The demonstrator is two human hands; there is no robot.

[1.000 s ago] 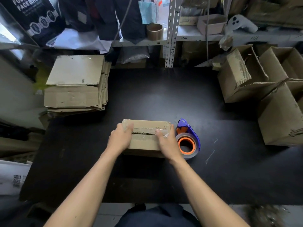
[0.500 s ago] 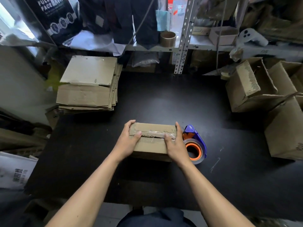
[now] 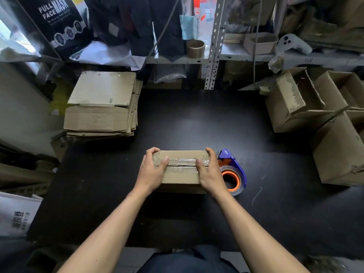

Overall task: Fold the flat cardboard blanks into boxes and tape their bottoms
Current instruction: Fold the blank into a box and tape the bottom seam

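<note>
"full face mask" in white on the black package [image 3: 59, 22].

This is a small packing or stockroom workspace. A black table [image 3: 187, 125] carries a stack of flat cardboard blanks [image 3: 102, 105] at its far left corner and assembled boxes [image 3: 315, 115] along its right edge, with a tape dispenser [image 3: 233, 172] near the middle. Behind the far edge, perforated metal shelving [image 3: 213, 46] holds a tape roll [image 3: 195, 48], a small carton [image 3: 260, 43] and a package printed "FULL FACE MASK" [image 3: 59, 22].
</note>
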